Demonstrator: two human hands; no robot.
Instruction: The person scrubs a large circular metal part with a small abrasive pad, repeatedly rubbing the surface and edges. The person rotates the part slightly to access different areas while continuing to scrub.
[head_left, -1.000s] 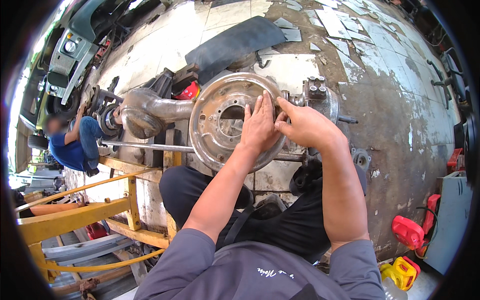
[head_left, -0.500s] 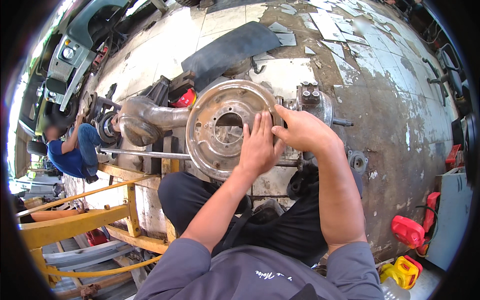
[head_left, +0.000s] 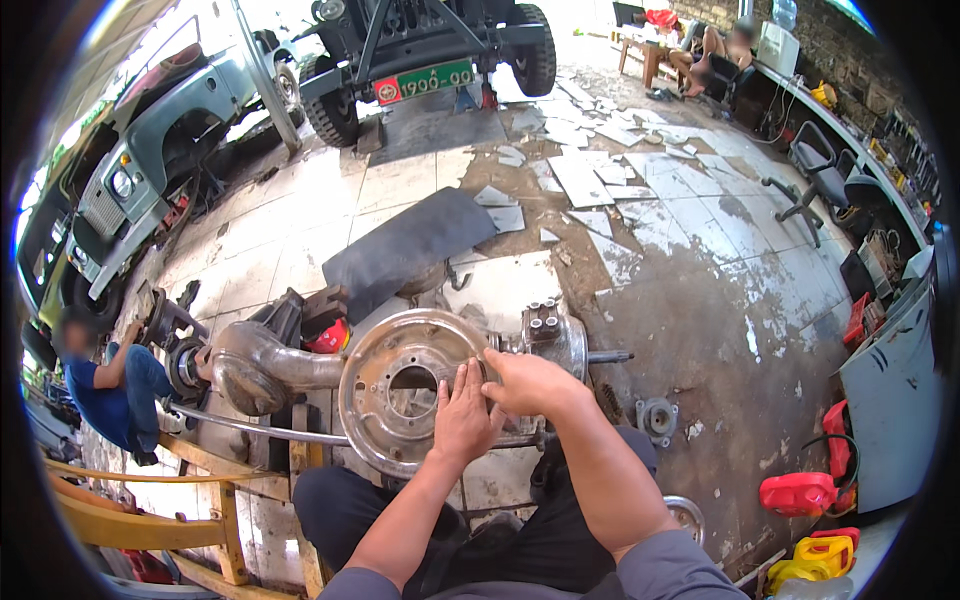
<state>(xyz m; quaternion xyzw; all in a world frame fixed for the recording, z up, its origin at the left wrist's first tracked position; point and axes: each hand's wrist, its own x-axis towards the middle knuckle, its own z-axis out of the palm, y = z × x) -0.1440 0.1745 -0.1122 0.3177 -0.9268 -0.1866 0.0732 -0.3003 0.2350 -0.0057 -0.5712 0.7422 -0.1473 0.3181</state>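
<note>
A round, worn metal brake backing plate [head_left: 365,405] with a large centre hole stands before me, fixed on a heavy axle. My left hand [head_left: 464,418] lies flat against its right part, fingers stretched and close together. At the plate's right rim is my right hand [head_left: 535,385]; thumb and index finger show at the edge, near the left fingertips, while the other fingers are mostly hidden. To the left runs the bulging axle housing [head_left: 255,365]. A metal hub with a bolted block [head_left: 545,325] and a protruding shaft [head_left: 610,357] is on the right.
Yellow metal frame [head_left: 230,530] at lower left; a person in blue [head_left: 105,400] crouches beyond. A dark mat [head_left: 410,245] and broken tiles [head_left: 590,185] lie ahead. Red can [head_left: 797,494] and grey cabinet [head_left: 890,400] stand right. A vehicle [head_left: 430,50] stands at the back.
The view has tipped up, bringing the vehicle and a seated person at the back into sight. Both hands remain at the plate, in nearly the same pose.
</note>
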